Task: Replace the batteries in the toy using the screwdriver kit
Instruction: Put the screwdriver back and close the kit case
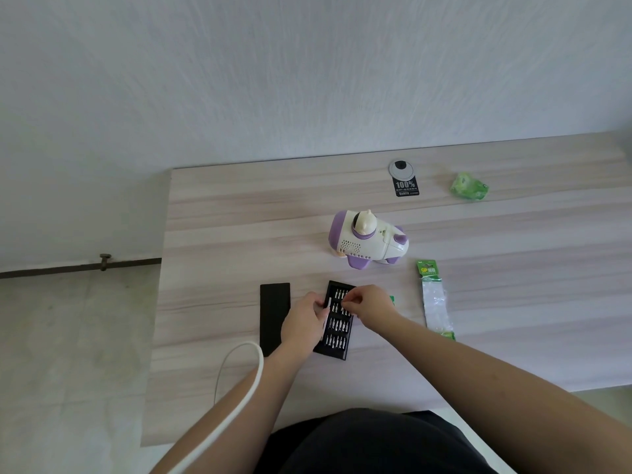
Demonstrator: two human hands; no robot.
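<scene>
Early days: both hands are at the open screwdriver kit (337, 321) near the bench's front edge, the left hand (303, 321) gripping what looks like the driver, the right hand (367, 304) pinching a bit. The toy (367, 239) stands mid-bench, apparently unopened; the battery pack (434, 299) waits beside it.

White-and-purple toy (368, 240), black bit tray (337, 321) and lid (273, 313), green battery pack (433, 295), pale streaked wood-grain table (239, 234).

office: desk (239, 213) with cable grommet (403, 168)
</scene>
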